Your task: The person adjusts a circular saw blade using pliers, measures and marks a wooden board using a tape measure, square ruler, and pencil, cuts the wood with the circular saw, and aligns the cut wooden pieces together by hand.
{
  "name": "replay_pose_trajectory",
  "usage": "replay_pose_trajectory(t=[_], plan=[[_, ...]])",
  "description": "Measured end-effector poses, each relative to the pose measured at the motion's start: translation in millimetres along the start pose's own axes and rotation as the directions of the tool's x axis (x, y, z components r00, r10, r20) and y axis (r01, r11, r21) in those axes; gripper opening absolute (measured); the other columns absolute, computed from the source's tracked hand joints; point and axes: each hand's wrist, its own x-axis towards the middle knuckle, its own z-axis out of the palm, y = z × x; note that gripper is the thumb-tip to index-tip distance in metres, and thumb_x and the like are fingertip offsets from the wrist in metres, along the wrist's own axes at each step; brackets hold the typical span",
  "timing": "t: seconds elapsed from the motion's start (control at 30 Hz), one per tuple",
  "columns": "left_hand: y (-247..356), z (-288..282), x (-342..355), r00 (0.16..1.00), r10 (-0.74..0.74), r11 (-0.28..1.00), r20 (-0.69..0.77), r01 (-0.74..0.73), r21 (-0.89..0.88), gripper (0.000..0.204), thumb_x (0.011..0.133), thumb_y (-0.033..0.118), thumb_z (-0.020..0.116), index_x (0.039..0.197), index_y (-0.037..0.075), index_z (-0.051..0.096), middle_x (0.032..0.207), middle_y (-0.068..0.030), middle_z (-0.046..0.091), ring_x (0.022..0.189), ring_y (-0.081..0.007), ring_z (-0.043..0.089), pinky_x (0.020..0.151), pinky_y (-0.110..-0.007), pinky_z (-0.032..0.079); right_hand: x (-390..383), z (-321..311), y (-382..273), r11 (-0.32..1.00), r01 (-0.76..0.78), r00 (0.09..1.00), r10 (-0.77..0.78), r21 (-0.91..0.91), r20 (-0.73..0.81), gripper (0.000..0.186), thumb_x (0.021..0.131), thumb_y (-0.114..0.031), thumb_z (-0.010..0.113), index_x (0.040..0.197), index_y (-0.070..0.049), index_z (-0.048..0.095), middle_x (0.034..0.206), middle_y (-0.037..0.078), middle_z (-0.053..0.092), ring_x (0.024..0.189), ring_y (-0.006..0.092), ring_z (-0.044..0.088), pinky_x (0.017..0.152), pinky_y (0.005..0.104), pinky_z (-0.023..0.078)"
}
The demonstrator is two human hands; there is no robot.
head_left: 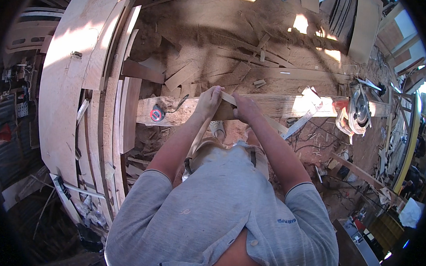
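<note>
Both hands meet in front of me, over a long pale plank (271,104) lying crosswise. Fingers of my left hand (208,103) are wrapped round a wooden strip (228,98), whose pale end shows between the hands. My right hand (247,109) grips the same wood from the other side. Lengths of wood run back toward me from under both hands; whether they are one piece or joined I cannot tell. A red and black tape measure (157,114) sits on the plank left of my left hand. Right of my right hand, a flat pale straight piece (301,120) leans across the plank.
A circular saw (359,113) rests at the plank's right end. Large stacked boards (65,84) stand along the left. Offcuts (182,74) and sawdust litter the ground ahead. Cables (312,135) lie at the right, near a yellow bar (407,151).
</note>
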Motion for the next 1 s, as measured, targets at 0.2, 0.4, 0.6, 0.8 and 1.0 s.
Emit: replay_pose_trajectory(t=[0.2, 0.4, 0.6, 0.8, 1.0], plan=[[3, -1, 0, 1.000, -0.028, 1.000, 0.011, 0.028, 0.006, 0.055, 0.115, 0.044, 0.044, 0.117, -0.002, 0.076, 0.103, -0.0278, 0.076, 0.106, -0.0433, 0.075, 0.094, -0.046, 0.056, 0, 1, 0, 1.000, 0.012, 1.000, -0.012, -0.008, -0.020, 0.043, 0.084, -0.018, 0.068, 0.124, -0.008, 0.055, 0.108, 0.024, 0.076, 0.104, 0.0454, 0.074, 0.094, 0.0557, 0.057], [8, -4, 0, 0.999, -0.032, 0.999, 0.024, 0.031, 0.042, 0.054, 0.115, 0.043, 0.044, 0.113, -0.001, 0.075, 0.096, -0.0274, 0.075, 0.097, -0.0432, 0.075, 0.089, -0.047, 0.056, 0, -1, 2, 0.999, 0.016, 1.000, -0.017, -0.032, -0.002, 0.043, 0.086, -0.019, 0.069, 0.126, -0.009, 0.056, 0.108, 0.024, 0.076, 0.104, 0.0455, 0.074, 0.093, 0.0559, 0.057], [6, -2, 2, 1.000, -0.019, 0.997, 0.007, 0.018, 0.072, 0.051, 0.115, 0.040, 0.044, 0.109, 0.000, 0.074, 0.094, -0.0267, 0.074, 0.094, -0.0446, 0.074, 0.087, -0.048, 0.056, 0, -5, 2, 0.999, 0.044, 0.999, -0.044, -0.007, -0.022, 0.039, 0.090, -0.019, 0.070, 0.126, -0.010, 0.060, 0.107, 0.023, 0.077, 0.103, 0.0453, 0.074, 0.092, 0.0552, 0.057], [-6, 5, 4, 0.985, 0.175, 0.974, 0.002, -0.173, 0.148, 0.045, 0.114, 0.037, 0.049, 0.110, 0.000, 0.075, 0.093, -0.0239, 0.074, 0.092, -0.0403, 0.074, 0.087, -0.047, 0.056, -3, -10, 2, 0.999, 0.018, 1.000, -0.018, -0.037, -0.001, 0.044, 0.089, -0.027, 0.074, 0.129, -0.013, 0.063, 0.110, 0.020, 0.077, 0.105, 0.0424, 0.074, 0.091, 0.0550, 0.058], [12, -4, -7, 0.997, 0.019, 0.976, 0.070, -0.033, 0.216, 0.053, 0.100, 0.042, 0.075, 0.133, 0.001, 0.066, 0.117, -0.0205, 0.076, 0.112, -0.0358, 0.073, 0.097, -0.044, 0.057, -14, -6, 9, 0.998, -0.066, 0.996, 0.065, -0.016, -0.055, 0.065, 0.084, -0.025, 0.082, 0.145, -0.018, 0.058, 0.119, 0.020, 0.076, 0.112, 0.0397, 0.074, 0.097, 0.0525, 0.058]])
